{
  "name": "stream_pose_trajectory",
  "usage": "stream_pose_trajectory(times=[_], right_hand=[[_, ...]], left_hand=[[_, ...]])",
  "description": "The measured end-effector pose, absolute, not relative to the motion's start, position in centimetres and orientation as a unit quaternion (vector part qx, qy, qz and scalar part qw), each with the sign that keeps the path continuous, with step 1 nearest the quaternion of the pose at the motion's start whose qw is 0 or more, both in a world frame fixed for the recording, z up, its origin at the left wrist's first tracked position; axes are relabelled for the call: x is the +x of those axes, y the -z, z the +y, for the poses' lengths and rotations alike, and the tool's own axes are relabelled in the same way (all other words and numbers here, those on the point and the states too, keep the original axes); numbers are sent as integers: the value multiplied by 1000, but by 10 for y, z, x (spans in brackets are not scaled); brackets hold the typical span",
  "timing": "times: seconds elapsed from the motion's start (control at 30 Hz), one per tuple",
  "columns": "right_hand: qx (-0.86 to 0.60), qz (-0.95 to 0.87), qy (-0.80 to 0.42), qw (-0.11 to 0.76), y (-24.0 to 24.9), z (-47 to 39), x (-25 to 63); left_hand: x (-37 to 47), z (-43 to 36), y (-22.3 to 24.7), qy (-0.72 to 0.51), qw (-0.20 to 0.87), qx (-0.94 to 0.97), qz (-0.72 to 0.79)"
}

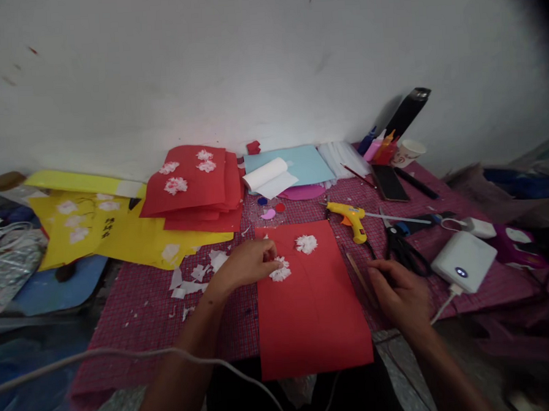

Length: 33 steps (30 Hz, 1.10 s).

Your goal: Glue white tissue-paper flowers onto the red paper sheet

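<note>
My left hand (247, 262) reaches over the left edge of a red paper sheet (314, 314). Its fingers are closed at a white crinkled paper flower (280, 270) and cover part of that flower's left side. A second white flower (306, 244) sits higher up on the sheet, whose lower end overhangs the table edge. To the right of the sheet, my right hand (401, 294) has curled fingers beside a thin wooden stick (361, 277). Whatever may be inside those fingers is hidden. Above this hand lies a yellow glue gun (349, 219) with a clear glue stick in it.
White paper scraps (199, 274) lie left of the sheet. Behind are stacked red sheets with white flowers (188, 185) and yellow paper (142, 240). Black-handled scissors (408, 253), a white power bank (465, 263) and a paper cup (408, 153) stand right. A cable (172, 352) crosses the foreground.
</note>
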State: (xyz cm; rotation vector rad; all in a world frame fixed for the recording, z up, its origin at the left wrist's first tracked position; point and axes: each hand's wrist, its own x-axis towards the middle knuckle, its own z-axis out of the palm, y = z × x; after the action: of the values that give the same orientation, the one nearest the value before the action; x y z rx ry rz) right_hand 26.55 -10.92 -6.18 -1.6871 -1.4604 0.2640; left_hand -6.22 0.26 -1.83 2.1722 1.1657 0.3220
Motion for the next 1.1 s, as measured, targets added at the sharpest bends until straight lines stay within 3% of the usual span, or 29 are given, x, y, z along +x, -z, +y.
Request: stream_pose_trajectory(times=[0.4,0.7,1.1], right_hand=[[-652,-636,-105,399,69,-104,264],[-644,-653,-107,383,63,-102,262],[-621,-669,-110,393,60,-100,257]], left_hand=[[-62,1,19,-133,316,827,446],[-64,8,17,-257,256,836,412],[-33,-19,12,-120,124,933,315]])
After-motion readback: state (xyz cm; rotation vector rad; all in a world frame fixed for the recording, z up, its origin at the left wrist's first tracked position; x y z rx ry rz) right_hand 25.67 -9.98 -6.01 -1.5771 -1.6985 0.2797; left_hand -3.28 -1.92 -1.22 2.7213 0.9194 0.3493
